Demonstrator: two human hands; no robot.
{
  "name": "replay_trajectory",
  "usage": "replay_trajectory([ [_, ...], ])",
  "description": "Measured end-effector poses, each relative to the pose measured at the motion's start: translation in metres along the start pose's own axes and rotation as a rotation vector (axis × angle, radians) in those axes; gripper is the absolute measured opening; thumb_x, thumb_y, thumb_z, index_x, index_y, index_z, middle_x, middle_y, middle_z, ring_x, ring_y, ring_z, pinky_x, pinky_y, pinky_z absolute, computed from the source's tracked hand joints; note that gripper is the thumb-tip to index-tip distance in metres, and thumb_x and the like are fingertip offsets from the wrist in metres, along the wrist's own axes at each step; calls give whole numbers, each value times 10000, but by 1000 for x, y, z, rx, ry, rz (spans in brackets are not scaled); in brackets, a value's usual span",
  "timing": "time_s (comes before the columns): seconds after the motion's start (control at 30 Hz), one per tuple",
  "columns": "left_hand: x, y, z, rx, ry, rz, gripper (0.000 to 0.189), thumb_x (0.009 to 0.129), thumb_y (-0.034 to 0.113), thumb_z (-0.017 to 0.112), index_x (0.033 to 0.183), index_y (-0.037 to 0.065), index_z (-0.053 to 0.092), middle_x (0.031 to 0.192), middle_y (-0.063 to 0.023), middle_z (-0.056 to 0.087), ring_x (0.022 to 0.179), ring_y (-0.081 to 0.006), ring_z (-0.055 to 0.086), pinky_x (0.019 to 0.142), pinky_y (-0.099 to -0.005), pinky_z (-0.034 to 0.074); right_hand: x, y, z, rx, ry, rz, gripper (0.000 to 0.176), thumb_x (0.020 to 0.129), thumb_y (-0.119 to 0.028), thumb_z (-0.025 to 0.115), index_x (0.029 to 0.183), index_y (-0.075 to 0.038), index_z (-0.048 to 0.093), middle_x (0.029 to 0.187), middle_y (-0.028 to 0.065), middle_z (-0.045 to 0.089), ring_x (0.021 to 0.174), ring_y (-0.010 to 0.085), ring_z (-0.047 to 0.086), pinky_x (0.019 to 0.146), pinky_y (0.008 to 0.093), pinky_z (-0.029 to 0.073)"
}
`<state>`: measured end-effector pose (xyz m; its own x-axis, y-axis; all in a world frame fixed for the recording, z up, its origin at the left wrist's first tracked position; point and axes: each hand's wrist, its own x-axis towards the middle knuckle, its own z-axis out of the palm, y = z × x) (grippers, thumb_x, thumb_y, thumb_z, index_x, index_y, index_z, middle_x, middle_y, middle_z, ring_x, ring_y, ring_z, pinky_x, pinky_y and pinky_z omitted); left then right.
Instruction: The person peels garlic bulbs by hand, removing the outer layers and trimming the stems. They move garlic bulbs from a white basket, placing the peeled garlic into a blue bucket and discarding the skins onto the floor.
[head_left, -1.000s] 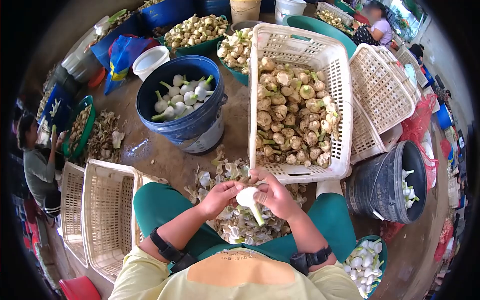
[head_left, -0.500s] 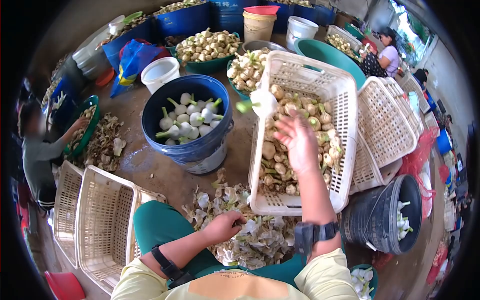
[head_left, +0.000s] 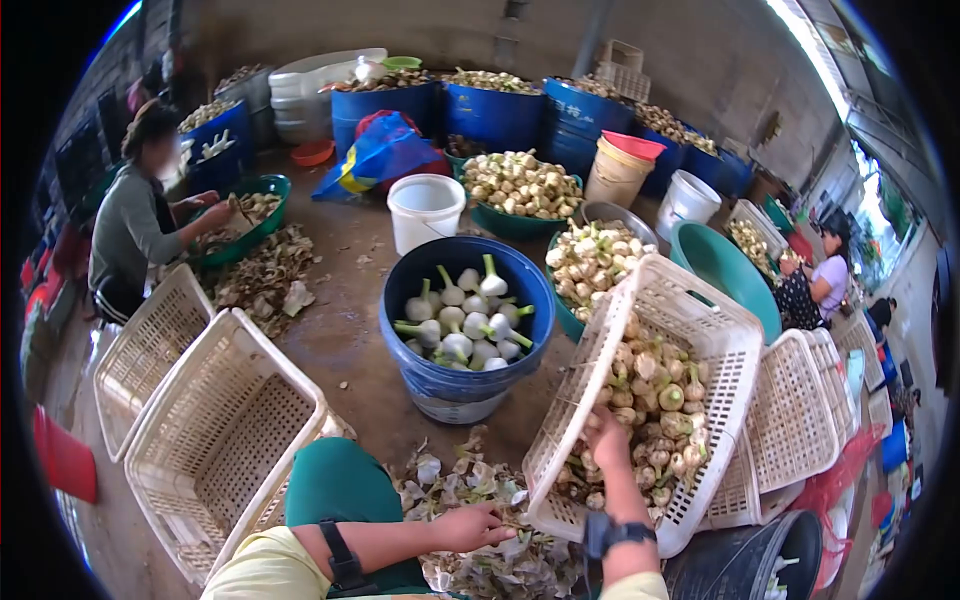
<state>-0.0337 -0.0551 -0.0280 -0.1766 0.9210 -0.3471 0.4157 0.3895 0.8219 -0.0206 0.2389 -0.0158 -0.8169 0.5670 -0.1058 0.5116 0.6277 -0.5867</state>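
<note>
My right hand reaches down into a white plastic crate, among unpeeled garlic bulbs. Its fingertips are partly hidden, so whether they grip a bulb cannot be told. Just left of the crate, my left hand is held low over a heap of garlic skins. Its fingers are stretched out and nothing shows in them. Ahead stands a blue bucket holding several peeled white garlic bulbs with green stems.
Nested crates sit at my left, more crates at my right. A dark bucket with peeled bulbs is at lower right. Beyond are a white bucket, a green basin and garlic-filled basins. Co-workers sit at far left and right.
A peeled bulb that was in the air beside my right hand is gone from there. My right hand has lowered into the crate. The view has swung left.
</note>
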Motion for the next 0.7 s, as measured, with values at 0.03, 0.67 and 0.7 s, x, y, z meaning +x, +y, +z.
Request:
replay_trajectory([
  [0.03,1,-1,-3,-3,4,-3,412,822,437,554,1049,93,560,1100,-149,508,951,-267,548,814,-361,437,-13,10,-4,-209,134,-76,423,772,-89,554,1182,-82,453,881,163,624,722,272,616,601,340,471],
  [0.67,-44,61,17,389,444,655,582,511,159,765,1009,80,475,995,-169,507,918,-347,491,775,-421,407,-232,-48,52,773,-45,48,307,760,-157,549,1005,26,518,823,45,583,681,116,534,609,274,448],
  [0.7,-46,61,19,393,465,638,584,507,152,764,1008,81,473,990,-165,506,909,-347,486,766,-424,404,-237,-53,49,780,-29,46,307,760,-157,549,1005,26,518,823,45,583,681,116,534,609,274,448],
])
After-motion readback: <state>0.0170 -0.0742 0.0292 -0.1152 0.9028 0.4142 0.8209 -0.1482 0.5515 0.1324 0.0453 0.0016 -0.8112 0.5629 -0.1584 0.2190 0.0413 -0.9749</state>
